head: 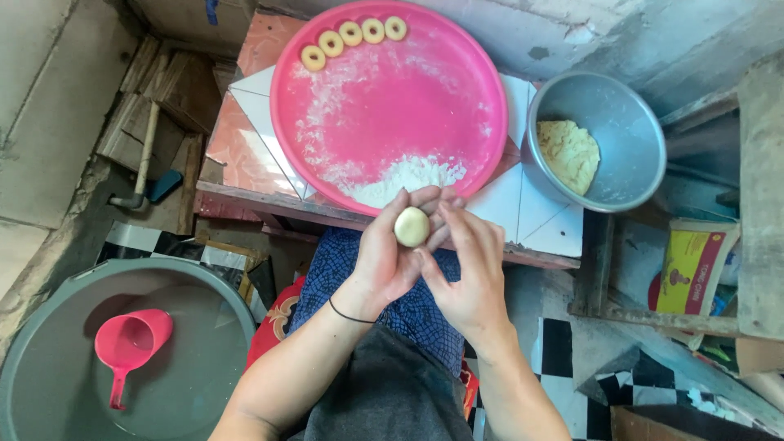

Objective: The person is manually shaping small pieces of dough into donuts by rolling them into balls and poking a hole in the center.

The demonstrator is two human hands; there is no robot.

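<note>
A smooth pale ball of dough (412, 226) sits between my two hands just in front of the low table's near edge. My left hand (384, 261) cups it from the left, and my right hand (469, 265) presses its fingers on it from the right. Behind them a large round pink tray (482, 106) carries a heap of white flour (400, 175) near its front rim and several ring-shaped dough pieces (351, 34) along its far rim. A metal bowl (621, 106) at the right holds a lump of yellowish dough (569, 153).
A big grey tub of water (49, 359) with a floating pink scoop (129, 343) stands at the lower left. The low tiled table (539, 220) bears tray and bowl. A yellow and red packet (690, 265) lies at the right, a tool handle (145, 155) at the left.
</note>
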